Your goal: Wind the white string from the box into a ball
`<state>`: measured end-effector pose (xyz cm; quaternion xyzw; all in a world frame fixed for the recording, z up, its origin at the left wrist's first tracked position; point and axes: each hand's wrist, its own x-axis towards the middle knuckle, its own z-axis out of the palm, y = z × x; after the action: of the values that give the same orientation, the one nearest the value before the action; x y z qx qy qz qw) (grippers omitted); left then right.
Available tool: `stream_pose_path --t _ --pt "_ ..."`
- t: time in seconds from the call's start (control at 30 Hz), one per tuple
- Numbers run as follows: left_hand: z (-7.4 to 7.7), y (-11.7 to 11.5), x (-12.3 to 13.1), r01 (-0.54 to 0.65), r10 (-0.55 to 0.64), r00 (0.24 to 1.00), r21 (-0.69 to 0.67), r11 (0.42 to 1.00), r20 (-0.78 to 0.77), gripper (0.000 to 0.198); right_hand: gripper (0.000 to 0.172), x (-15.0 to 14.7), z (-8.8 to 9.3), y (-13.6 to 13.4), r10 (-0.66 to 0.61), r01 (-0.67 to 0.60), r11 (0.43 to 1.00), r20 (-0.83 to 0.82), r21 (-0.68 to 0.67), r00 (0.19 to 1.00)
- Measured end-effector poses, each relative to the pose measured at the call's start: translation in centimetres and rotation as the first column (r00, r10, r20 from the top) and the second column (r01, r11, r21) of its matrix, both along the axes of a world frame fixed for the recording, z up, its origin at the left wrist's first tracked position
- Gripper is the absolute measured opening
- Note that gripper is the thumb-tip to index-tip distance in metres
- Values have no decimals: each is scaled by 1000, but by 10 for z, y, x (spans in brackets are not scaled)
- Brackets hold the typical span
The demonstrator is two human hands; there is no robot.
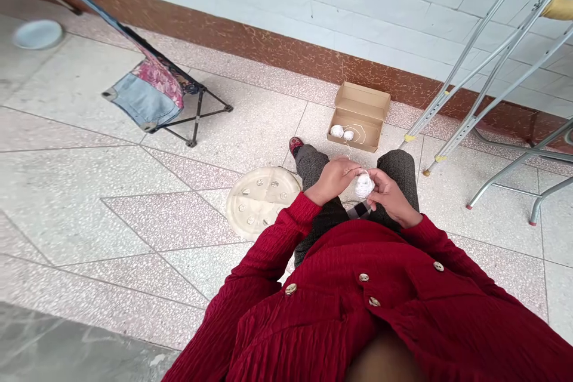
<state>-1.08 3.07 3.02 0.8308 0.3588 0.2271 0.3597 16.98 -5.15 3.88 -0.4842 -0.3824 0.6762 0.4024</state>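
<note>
My right hand (393,198) holds a small ball of white yarn (364,186) above my lap, thumb and fingers curled against its side. My left hand (336,179) is closed just left of the ball, pinching a strand of yarn close to its top. A thin strand runs from that hand down toward an open cardboard box (378,142) on the floor ahead. Inside the box lie two more white balls, a larger one (336,131) and a smaller one (348,135), with loose loops of yarn beside them. The left fingertips are partly hidden.
A round beige lid-like disc with holes (255,197) lies left of my legs. Farther left stands a folding chair (156,101), and a pale round basin (38,34) beyond. Metal crutches (474,65) lean at the tiled wall on the right, near metal stool legs (510,176).
</note>
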Motion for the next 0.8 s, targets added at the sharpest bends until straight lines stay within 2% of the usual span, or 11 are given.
stream_pose_path --t 0.13,0.23,0.4,0.53,0.67,0.73,0.8 --pt "-9 -10 6 -58 79 995 -275 960 66 36 52 -1 11 5 -37 34 999 -71 -38 997" --pt "-16 -19 6 -104 135 989 -369 924 59 32 50 -5 8 7 -82 78 994 -55 -72 995" --pt "-18 -24 3 -124 133 991 -393 911 -3 27 64 -11 5 7 -76 75 996 -26 -38 997" --pt "-21 -24 3 -89 103 995 -424 901 10 24 49 -10 10 10 -27 27 1000 0 -5 1000" --pt "-26 -35 -1 -61 37 997 -387 920 -68 39 47 5 12 29 -159 158 987 23 29 987" --pt "-23 -44 -4 -27 -20 990 -328 944 -140 42 46 18 6 41 -229 223 971 70 86 971" --pt "-13 -53 -7 20 -67 973 -210 977 -219 40 44 29 -5 51 -286 268 954 140 136 948"
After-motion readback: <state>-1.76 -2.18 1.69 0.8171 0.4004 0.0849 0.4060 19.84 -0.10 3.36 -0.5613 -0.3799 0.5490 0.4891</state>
